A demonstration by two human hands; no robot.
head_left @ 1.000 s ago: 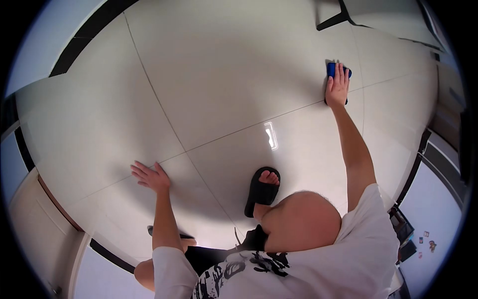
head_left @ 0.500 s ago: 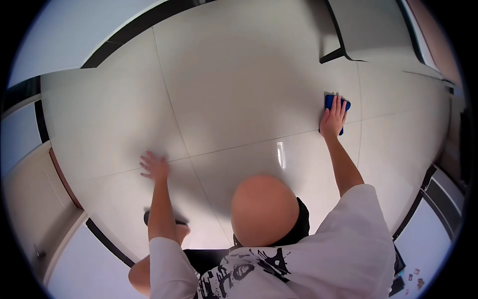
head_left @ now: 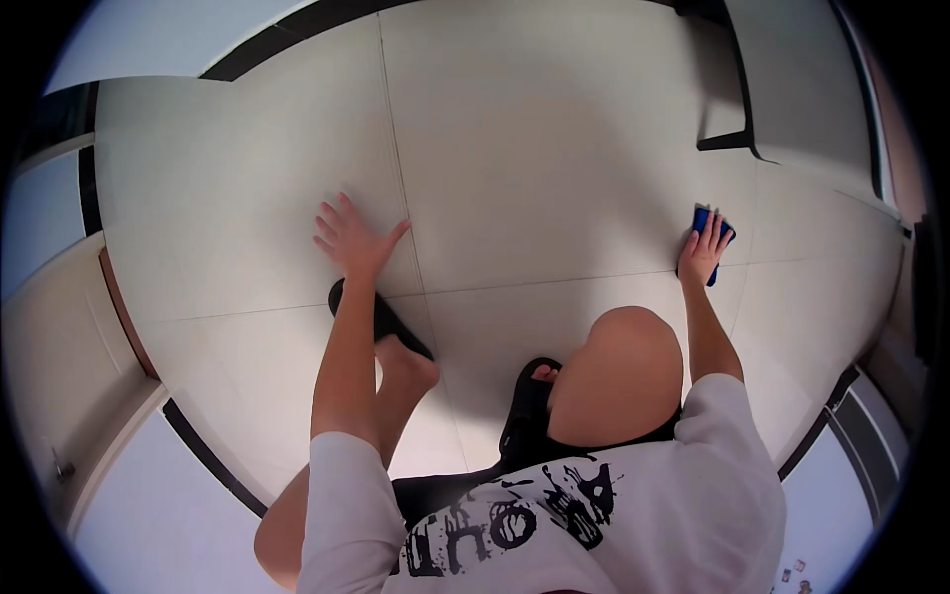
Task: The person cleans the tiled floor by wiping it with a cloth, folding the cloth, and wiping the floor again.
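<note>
My right hand [head_left: 702, 255] presses a folded blue cloth [head_left: 701, 217] against the tiled floor [head_left: 554, 198], off to the right. The fingers lie over the cloth, and its blue edges show above and below the hand. My left hand [head_left: 358, 243] is open with fingers spread and holds nothing. It is over the floor beside a tile joint, just ahead of a black slipper [head_left: 388, 322] on my foot. Whether this hand touches the floor I cannot tell.
A grey furniture piece with a dark leg [head_left: 727, 142] stands at the upper right. Another black slipper [head_left: 524, 406] is beside my raised knee [head_left: 623, 371]. A door [head_left: 79, 366] is at the left, and dark skirting [head_left: 287, 35] runs along the far wall.
My left hand has moved forward, with its foot now showing closer behind it. My knee has shifted right and the other slipper has come into view. My right hand stays on the cloth.
</note>
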